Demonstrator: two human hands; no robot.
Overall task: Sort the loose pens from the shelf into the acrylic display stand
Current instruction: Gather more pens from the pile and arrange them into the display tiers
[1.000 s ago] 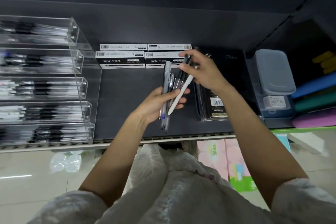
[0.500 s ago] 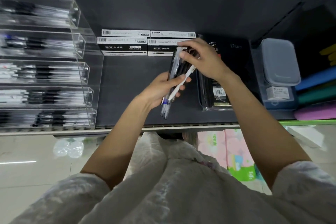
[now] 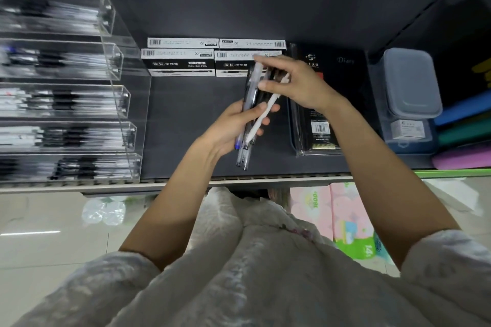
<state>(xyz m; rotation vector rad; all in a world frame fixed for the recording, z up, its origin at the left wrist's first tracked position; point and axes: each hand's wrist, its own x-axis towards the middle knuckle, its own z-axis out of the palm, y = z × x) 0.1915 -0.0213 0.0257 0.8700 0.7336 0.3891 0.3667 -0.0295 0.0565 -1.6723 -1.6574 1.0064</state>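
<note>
Dark shelf with a pale front rail, glossy floor below. At left, acrylic display stand: five stepped tiers, all holding pens, blurred past counting. At the back, four gel pen boxes, two rows of two. Right of those, one wrapped black diary, then one grey lidded case on a clear box, and three coloured pouches stacked blue, green and purple. Over the shelf's middle, a bundle of pens: about five, mostly clear or dark, one white; exact count unclear. Left hand curled around the bundle's lower half. Right hand pinching the upper ends between thumb and fingers.
</note>
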